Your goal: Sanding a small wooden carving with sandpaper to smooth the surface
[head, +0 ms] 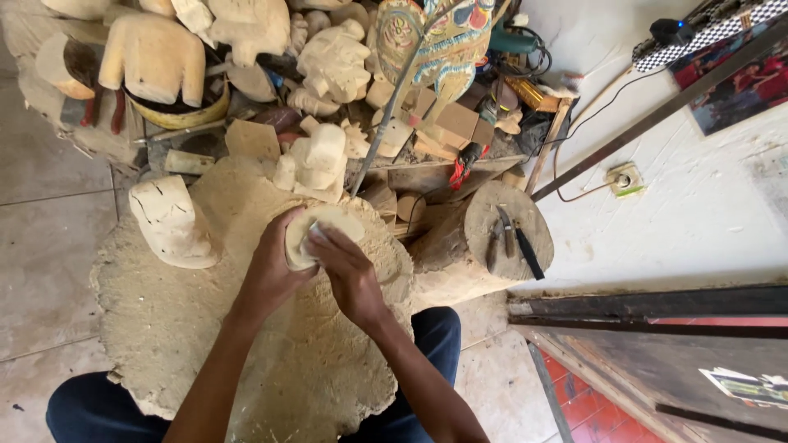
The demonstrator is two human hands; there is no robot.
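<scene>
Wood-carving workshop. Beyond the hands lie unpainted carved figures (156,53), offcut blocks (447,123) and a painted carving (435,41). To their right, a log stump (509,226) carries chisels (517,246). Beneath them, a sawdust-coated block (205,328).

One view only, from the head camera, looking almost straight down and close over the person's lap and the pale worktop (205,328). Top of frame faces forward onto a heap of carved wood pieces (320,57); the right side takes in white floor (698,213).
</scene>
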